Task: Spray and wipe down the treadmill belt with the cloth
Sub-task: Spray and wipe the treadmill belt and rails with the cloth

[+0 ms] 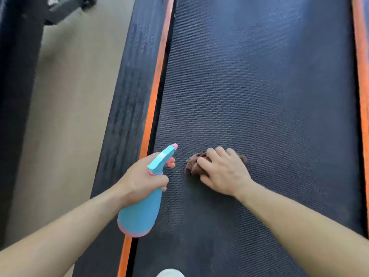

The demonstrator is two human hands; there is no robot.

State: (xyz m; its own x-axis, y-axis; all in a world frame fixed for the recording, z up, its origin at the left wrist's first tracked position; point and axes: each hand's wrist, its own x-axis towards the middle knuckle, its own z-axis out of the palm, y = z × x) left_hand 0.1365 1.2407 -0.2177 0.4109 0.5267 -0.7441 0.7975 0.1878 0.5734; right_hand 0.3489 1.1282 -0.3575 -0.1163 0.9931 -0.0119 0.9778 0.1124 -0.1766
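Wiping stage: we see the left hand (139, 177), grip closed round the blue spray bottle (142, 213), and the right hand (222, 172), grip bunching the brown cloth (192, 166) on the near treadmill belt (259, 86); we judge a hard push could roll the belt or shed the cloth.

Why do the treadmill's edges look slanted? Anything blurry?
Head view: wide-angle lens splays the orange side strips; the dark object top-left is smeared; light-blue plastic spray bottle, crumpled brown cloth and dark textured belt are sharp; soft light, no glare.
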